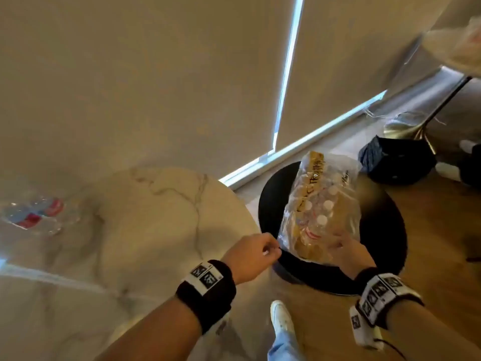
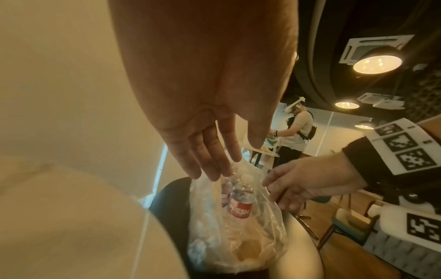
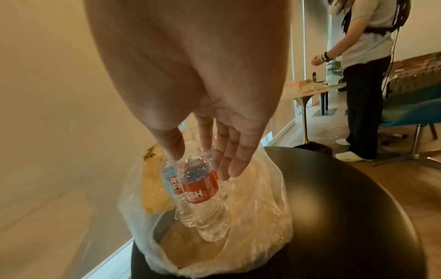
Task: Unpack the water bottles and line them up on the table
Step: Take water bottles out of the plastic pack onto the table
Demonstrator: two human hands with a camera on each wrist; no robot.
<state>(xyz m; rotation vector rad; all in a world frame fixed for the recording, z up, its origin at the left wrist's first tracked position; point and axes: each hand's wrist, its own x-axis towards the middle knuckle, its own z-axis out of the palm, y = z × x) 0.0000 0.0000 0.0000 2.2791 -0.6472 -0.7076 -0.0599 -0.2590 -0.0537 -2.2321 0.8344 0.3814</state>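
A torn clear plastic pack [image 1: 320, 204] holding several water bottles with white caps stands on a round black stool [image 1: 385, 230]. In the right wrist view a red-labelled bottle [image 3: 203, 190] stands inside the wrap, with a second one just behind it. My right hand [image 3: 203, 162] reaches into the pack with straight fingers, thumb and fingers on either side of the bottle's shoulder, not closed on it. My left hand [image 2: 229, 160] touches the wrap's [image 2: 238, 236] top edge with straight fingers. Other bottles [image 1: 33, 212] show, blurred, on the marble table [image 1: 156, 230] at far left.
The stool stands right against the marble table's right edge. A black bag [image 1: 395, 162] lies on the wooden floor behind it, beside a gold table base [image 1: 406, 126]. Another person [image 3: 365, 56] stands at a farther table. My white shoe [image 1: 281, 316] is below the stool.
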